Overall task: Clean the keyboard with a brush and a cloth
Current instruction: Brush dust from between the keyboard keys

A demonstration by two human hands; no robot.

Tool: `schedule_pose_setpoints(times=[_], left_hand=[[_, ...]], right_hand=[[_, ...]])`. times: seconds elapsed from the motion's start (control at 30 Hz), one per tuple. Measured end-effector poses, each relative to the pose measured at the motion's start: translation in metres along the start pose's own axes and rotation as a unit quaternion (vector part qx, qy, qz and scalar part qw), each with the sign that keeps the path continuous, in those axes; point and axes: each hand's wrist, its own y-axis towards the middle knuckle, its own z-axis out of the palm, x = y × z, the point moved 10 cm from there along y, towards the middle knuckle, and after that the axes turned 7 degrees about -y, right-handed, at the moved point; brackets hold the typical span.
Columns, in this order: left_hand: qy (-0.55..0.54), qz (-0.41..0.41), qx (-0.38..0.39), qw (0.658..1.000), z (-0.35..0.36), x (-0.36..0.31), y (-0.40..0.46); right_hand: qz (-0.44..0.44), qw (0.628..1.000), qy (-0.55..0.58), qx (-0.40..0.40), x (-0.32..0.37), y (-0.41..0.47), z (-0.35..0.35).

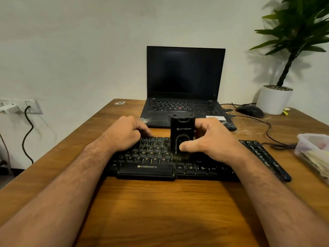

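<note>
Black brush upright in right hand, thumb and fingers wrapped, bristles on keyboard mid-rows. Left hand curled over keyboard's back edge, probably steadying. Sweep along rows, light pressure. Cloth not visible.

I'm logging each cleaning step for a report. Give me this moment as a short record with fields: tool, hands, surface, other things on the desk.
tool: black brush, upright, bristles down on the keys
right hand: grips the brush, thumb on its front
left hand: curled at the keyboard's far left edge; whether it grips cannot be told
surface: black keyboard on a wooden desk
behind: open laptop, screen dark
right side: mouse, potted plant, plastic box
cloth: not identifiable
</note>
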Motion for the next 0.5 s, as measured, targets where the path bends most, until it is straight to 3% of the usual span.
schedule_pose_setpoints(times=[0.07,0.2,0.33,0.5], left_hand=[[0.001,-0.002,0.001,1.0,0.001,-0.001,0.0],[-0.003,-0.007,-0.001,1.0,0.0,0.001,-0.002],[0.001,-0.008,0.0,1.0,0.0,0.001,-0.002],[0.003,-0.004,-0.003,1.0,-0.001,0.001,-0.001]], right_hand=[[-0.004,0.999,0.003,0.042,0.001,-0.005,0.007],[0.029,0.999,0.001,-0.037,-0.011,-0.001,-0.011],[0.022,1.0,0.02,0.007,-0.012,-0.004,-0.006],[0.041,0.998,0.018,-0.035,-0.019,0.0,-0.013]])
